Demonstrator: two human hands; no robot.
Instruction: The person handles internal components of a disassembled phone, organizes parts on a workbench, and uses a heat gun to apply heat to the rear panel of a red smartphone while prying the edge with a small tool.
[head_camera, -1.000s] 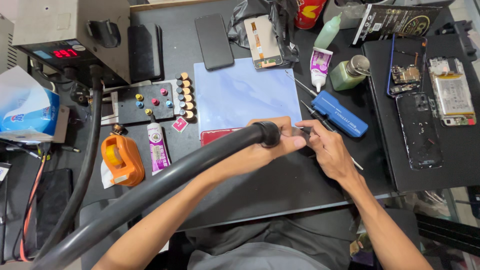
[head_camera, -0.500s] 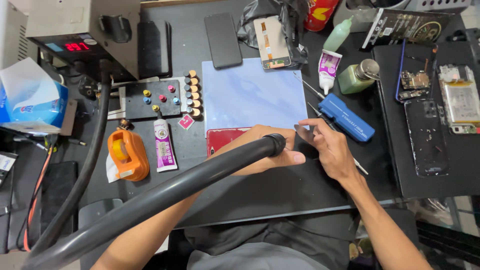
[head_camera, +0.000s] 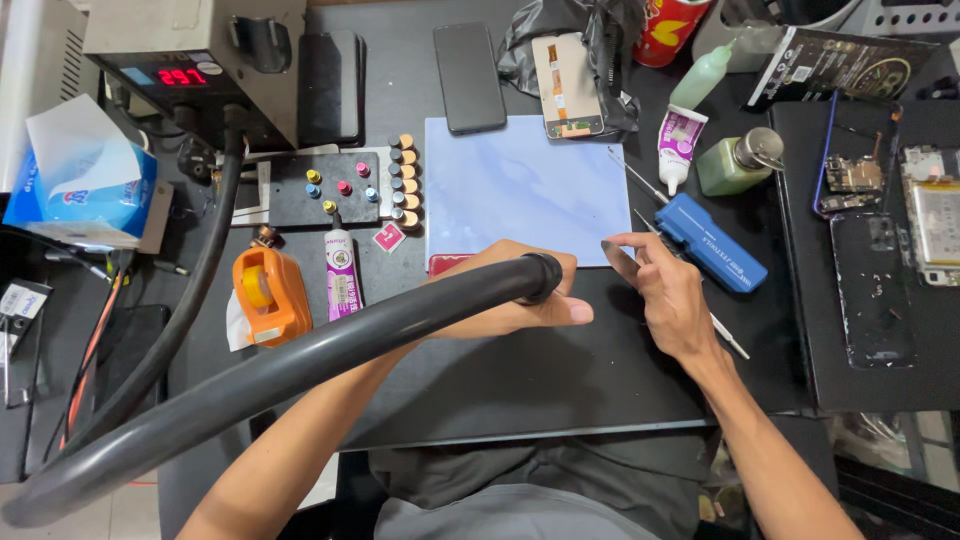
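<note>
Hot-air hose gripped over a black work mat.

Left hand (head_camera: 520, 290) wrapped around the thick black hose (head_camera: 300, 360), nozzle end near the pale blue mat (head_camera: 520, 185). Right hand (head_camera: 665, 290) loose, fingers half curled, holding nothing visible, just beside a blue case (head_camera: 712, 242) and thin metal tools (head_camera: 640, 185).

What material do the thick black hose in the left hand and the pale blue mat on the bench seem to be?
Thick black hose: probably rubber or soft plastic, matte; it curves smoothly without kinks.
Pale blue mat: likely silicone, lying flat with a dull, faintly marbled surface.
</note>
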